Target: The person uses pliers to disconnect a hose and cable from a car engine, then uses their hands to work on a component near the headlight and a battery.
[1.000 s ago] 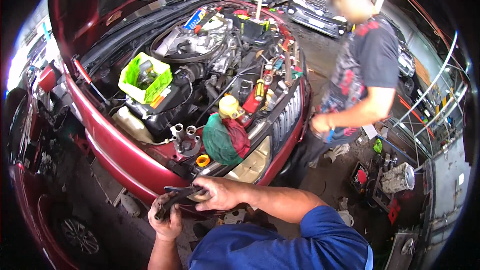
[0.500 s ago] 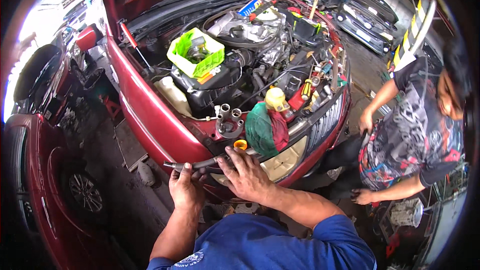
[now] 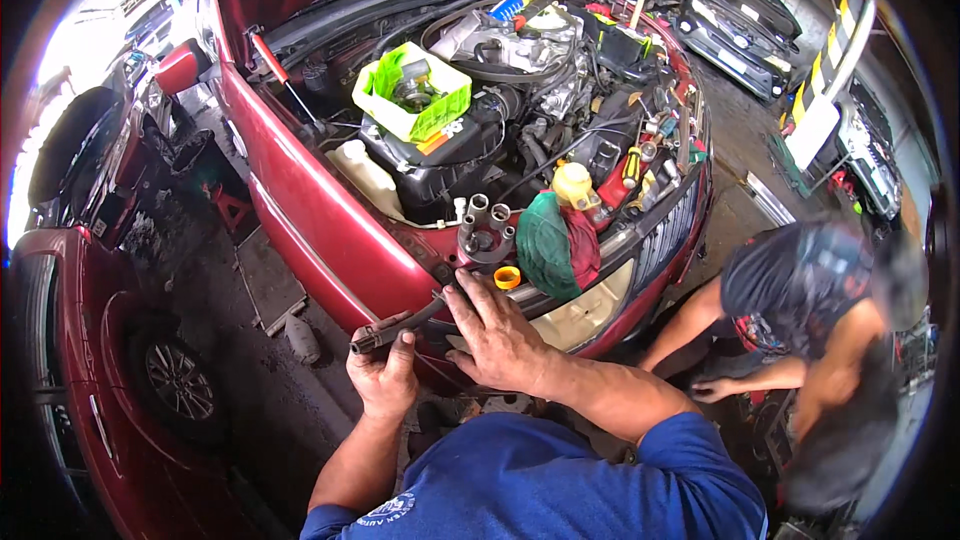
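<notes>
My left hand is closed around a dark, slim bar-like tool, its thumb pressed along the side. The tool slants up to the right, and its far end passes behind the fingers of my right hand. That hand has its fingers stretched and apart over the front corner of a red car; whether it touches the tool is hidden. Just beyond it sit an orange cap and a ring-shaped holder with several upright sockets. Green cloth lies beside a dark red cloth.
A lime-green basket with metal parts rests on the black engine box. A yellow reservoir and several hand tools line the car's front. At right, a co-worker bends low close by. Another red car stands at left.
The co-worker has bent down and leaned forward. My left hand has tilted the tool, shifting its near end slightly right and down. The view has moved slightly.
</notes>
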Tool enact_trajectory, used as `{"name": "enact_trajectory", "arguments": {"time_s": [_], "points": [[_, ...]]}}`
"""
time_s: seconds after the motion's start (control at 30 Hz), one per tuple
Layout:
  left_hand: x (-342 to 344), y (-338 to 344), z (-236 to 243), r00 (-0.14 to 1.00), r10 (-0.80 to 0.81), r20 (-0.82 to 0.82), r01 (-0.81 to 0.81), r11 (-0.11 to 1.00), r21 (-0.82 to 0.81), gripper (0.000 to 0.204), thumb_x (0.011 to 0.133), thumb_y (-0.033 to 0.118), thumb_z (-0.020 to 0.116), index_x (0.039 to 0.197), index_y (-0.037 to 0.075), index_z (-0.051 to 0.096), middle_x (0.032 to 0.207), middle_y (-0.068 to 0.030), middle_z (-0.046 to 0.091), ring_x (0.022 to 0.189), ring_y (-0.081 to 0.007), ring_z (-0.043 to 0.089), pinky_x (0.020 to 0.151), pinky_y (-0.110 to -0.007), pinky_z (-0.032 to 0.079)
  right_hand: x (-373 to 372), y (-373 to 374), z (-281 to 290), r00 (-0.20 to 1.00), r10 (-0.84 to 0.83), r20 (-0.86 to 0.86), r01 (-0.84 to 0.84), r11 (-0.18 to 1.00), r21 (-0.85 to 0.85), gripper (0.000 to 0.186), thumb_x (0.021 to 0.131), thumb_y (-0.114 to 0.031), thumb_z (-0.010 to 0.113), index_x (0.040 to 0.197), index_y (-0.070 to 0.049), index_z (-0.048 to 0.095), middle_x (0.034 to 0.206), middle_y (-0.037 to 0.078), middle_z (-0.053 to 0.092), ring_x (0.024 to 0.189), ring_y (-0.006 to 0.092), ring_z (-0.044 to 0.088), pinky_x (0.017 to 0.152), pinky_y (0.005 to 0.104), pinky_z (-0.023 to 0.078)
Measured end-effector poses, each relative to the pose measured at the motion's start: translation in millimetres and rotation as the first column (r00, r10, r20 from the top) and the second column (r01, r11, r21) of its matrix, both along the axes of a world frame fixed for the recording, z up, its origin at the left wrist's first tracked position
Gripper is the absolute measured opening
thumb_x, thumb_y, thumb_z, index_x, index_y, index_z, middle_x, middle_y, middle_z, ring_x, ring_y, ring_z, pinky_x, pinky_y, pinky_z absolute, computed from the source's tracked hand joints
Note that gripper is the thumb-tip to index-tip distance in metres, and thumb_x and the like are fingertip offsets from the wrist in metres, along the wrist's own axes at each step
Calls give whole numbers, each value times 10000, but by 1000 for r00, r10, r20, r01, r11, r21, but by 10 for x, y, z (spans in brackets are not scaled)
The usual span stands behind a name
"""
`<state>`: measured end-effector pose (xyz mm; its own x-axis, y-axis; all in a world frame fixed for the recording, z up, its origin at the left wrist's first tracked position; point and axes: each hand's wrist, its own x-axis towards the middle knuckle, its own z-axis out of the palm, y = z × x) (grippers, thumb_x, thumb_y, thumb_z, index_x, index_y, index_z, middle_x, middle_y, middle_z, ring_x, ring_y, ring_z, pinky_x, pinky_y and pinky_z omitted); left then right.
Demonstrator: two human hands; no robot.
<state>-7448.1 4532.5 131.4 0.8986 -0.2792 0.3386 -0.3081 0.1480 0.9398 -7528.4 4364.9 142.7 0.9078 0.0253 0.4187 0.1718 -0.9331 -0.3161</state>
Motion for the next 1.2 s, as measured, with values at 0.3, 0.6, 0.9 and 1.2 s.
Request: {"name": "enact_trajectory", "arguments": {"time_s": [0.3,0.6,0.9,1.2], "points": [[374,231,-65,961,-227,155,220,974,60,184,859,-25,628,1026,-27,551,989,-190,685,956,-271,675,861,-365,526,156,103,55,997,-11,-80,30,971,238,669,743,-248,772,1252,63,471,1393,298,353,1290,461,379,1091,499,337],[847,353,1,662,-459,592,382,887,259,221,789,-43,635,983,-20,530,938,-252,679,860,-358,703,761,-407,568,282,26,141,839,294,-458,103,741,664,636,774,-324,798,1219,30,515,1152,152,559,1025,250,578,855,345,482],[885,327,-173,958,-250,137,249,968,28,214,875,56,660,1035,-25,544,981,-153,655,920,-242,647,831,-364,537,311,400,190,978,-130,-162,176,931,320,711,772,-294,752,1315,49,448,1372,262,400,1266,415,424,1062,467,377],[1042,240,35,875,-283,-393,182,944,-274,123,909,91,624,994,9,590,804,-41,616,717,-143,614,659,-274,515,245,424,295,988,-151,-40,148,987,-65,749,724,-245,773,1369,-30,460,1426,251,353,1292,433,386,1068,521,345]]}}
